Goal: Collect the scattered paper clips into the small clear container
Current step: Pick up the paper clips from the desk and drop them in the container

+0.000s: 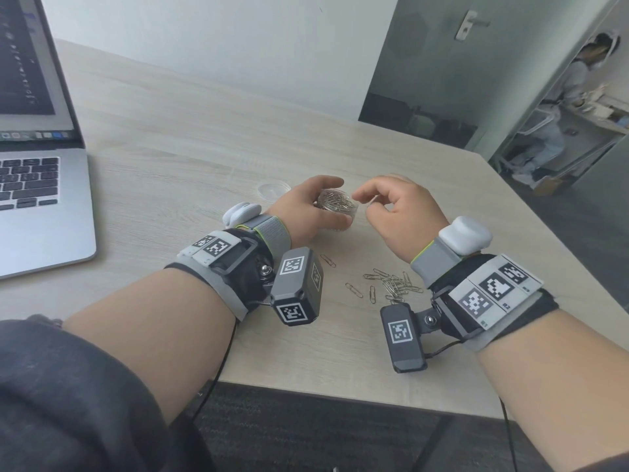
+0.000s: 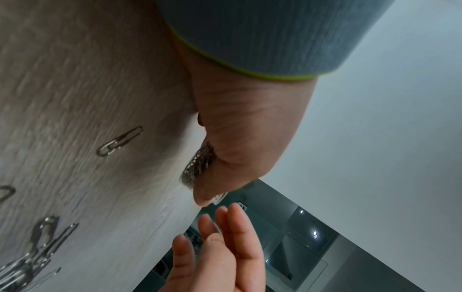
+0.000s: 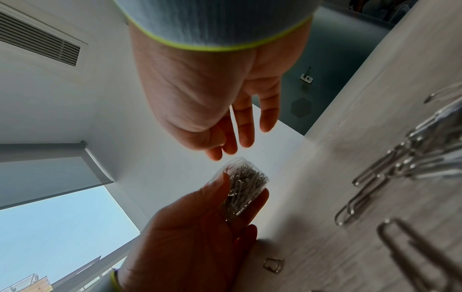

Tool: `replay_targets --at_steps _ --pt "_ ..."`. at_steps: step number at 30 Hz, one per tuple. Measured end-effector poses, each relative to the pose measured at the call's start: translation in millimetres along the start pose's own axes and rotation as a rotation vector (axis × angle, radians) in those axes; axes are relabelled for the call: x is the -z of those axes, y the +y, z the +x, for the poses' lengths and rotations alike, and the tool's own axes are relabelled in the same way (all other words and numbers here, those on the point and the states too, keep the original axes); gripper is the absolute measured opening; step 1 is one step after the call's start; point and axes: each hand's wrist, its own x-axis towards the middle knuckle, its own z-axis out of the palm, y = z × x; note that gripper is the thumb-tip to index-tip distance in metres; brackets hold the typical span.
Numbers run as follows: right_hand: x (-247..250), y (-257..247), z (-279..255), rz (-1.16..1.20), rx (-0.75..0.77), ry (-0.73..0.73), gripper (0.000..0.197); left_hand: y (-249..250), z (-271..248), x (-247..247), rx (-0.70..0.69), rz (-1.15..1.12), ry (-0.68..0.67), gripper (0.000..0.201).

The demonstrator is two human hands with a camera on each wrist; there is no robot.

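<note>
My left hand (image 1: 313,209) grips a small clear container (image 1: 337,205) packed with silver paper clips, held a little above the table. In the right wrist view the container (image 3: 246,185) sits between the left thumb and fingers. My right hand (image 1: 391,202) hovers just right of its mouth, fingers loosely bent, and I see nothing in it. Several loose paper clips (image 1: 391,284) lie in a cluster near the table's front, between my wrists. One single clip (image 1: 327,260) lies apart by the left wrist; it also shows in the left wrist view as the lone clip (image 2: 120,141).
The container's clear round lid (image 1: 272,190) lies on the wooden table (image 1: 204,148) behind my left hand. An open laptop (image 1: 37,158) fills the left side. The table's front edge (image 1: 340,396) is close to me; a door and a person stand at the far right.
</note>
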Motion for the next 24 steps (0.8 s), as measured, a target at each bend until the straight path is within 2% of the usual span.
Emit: replay_targets --at_steps 2,4,6,8,10,15,24 --pt "0.1 0.8 -0.1 0.004 -0.002 0.039 0.023 -1.0 1.6 0.2 0.007 -0.003 0.026 0.085" --pt "0.7 0.7 -2.3 -0.012 -0.039 -0.023 0.019 -1.0 3.1 0.7 0.017 -0.005 0.061 0.078" --pt "0.7 -2.8 -4.8 -0.065 -0.058 -0.214 0.020 -1.2 4.9 1.6 0.019 -0.023 0.100 0.071" --pt "-1.9 -8.5 -7.3 -0.184 -0.001 -0.452 0.026 -2.2 7.1 2.3 0.017 -0.032 0.134 0.068" --pt "-7.0 -13.8 -9.2 -0.263 0.077 -0.581 0.032 -2.7 8.2 2.5 0.016 -0.028 0.152 0.064" --pt "-11.7 -21.6 -11.0 -0.330 0.141 -0.696 0.035 -3.2 8.3 0.9 0.020 -0.006 0.156 0.072" --pt "13.2 4.3 -9.5 -0.408 -0.047 -0.665 0.034 -7.1 11.2 2.3 0.025 -0.003 0.125 0.062"
